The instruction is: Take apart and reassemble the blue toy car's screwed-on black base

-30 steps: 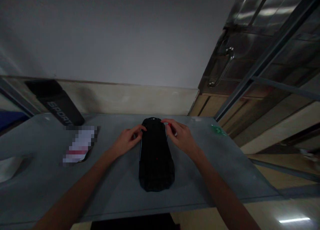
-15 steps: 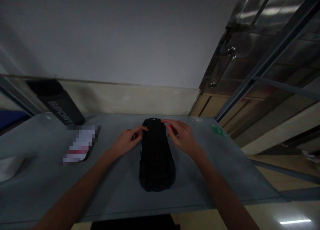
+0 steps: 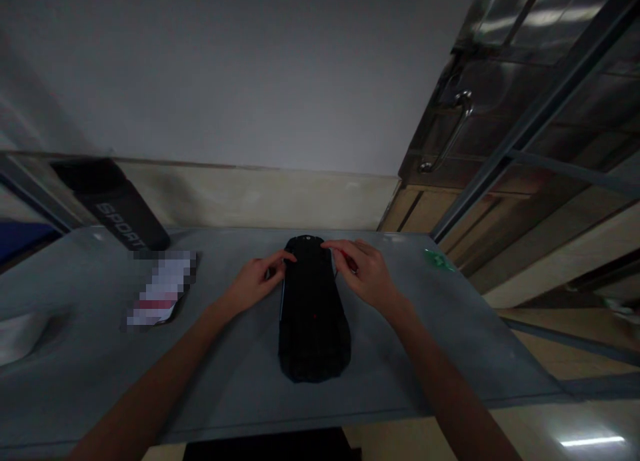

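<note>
A long black toy car (image 3: 313, 307) lies on the grey table, seemingly with its dark underside up and one end towards the wall. My left hand (image 3: 257, 281) grips its left edge near the far end, the index finger reaching over the top. At the far right corner, my right hand (image 3: 363, 267) is closed with its index finger stretched to the car's edge. Between its fingers shows part of a small red object (image 3: 351, 262); the rest is hidden, so I cannot tell its kind.
On the left stand a black bottle (image 3: 117, 204) lettered "SPORT" and, below it, a blurred-out flat item (image 3: 163, 289). A white object (image 3: 20, 335) is at the left edge. Green plastic (image 3: 439, 260) lies at the right. A wall borders the table (image 3: 225, 374) behind.
Hardly anything differs. My right hand and the red object in it have shifted very slightly; my left hand and the toy car keep their places.
</note>
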A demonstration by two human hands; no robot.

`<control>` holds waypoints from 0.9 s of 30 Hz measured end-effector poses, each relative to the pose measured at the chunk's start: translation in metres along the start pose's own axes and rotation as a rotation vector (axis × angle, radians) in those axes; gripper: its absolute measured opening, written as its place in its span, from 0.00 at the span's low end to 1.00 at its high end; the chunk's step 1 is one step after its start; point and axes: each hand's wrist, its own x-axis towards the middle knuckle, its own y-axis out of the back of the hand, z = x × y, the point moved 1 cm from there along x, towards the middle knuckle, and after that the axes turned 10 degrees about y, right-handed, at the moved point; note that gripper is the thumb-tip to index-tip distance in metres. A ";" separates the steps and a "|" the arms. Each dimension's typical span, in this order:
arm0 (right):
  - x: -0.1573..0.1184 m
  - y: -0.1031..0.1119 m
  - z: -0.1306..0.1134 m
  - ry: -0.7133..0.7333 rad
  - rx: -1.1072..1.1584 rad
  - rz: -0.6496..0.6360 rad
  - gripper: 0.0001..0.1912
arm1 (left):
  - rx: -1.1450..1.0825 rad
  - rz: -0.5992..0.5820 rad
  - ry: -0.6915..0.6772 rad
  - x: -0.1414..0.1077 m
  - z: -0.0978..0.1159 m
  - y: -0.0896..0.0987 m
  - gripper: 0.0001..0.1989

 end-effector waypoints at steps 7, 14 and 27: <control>-0.002 0.003 0.000 -0.040 0.025 -0.044 0.19 | -0.002 0.002 0.020 -0.002 0.006 0.002 0.17; -0.001 0.000 -0.002 -0.042 0.010 -0.040 0.17 | -0.006 -0.011 0.030 -0.002 0.007 0.002 0.19; 0.000 -0.003 -0.004 -0.016 0.051 -0.056 0.17 | -0.008 -0.018 0.035 -0.002 0.009 0.003 0.19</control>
